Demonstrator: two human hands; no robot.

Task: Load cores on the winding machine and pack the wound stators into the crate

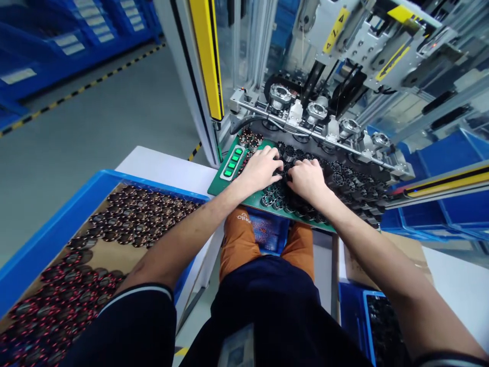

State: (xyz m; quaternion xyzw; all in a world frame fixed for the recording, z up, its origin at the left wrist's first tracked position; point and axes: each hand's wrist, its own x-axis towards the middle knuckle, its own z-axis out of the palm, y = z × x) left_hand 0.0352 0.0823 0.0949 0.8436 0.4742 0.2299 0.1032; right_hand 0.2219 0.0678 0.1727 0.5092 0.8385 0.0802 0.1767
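My left hand point(263, 166) reaches over the green work surface point(218, 186), its fingers bent down among dark slotted ring cores point(287, 152). Close beside it, my right hand point(307, 178) has its fingers curled in toward the left one. Both hands look closed on something dark between them, but the fingers hide what it is. Rings wound with copper wire point(250, 137) lie behind my left hand. More black slotted rings point(340, 178) crowd the surface to the right of my right hand.
A winding machine with a row of metal ring fixtures point(317, 111) stands just beyond the hands. Left of them is a panel with green lit buttons point(233, 163). A blue tray point(95, 184) of copper-wound rings sits at my left, a blue bin point(369, 326) of dark parts at lower right.
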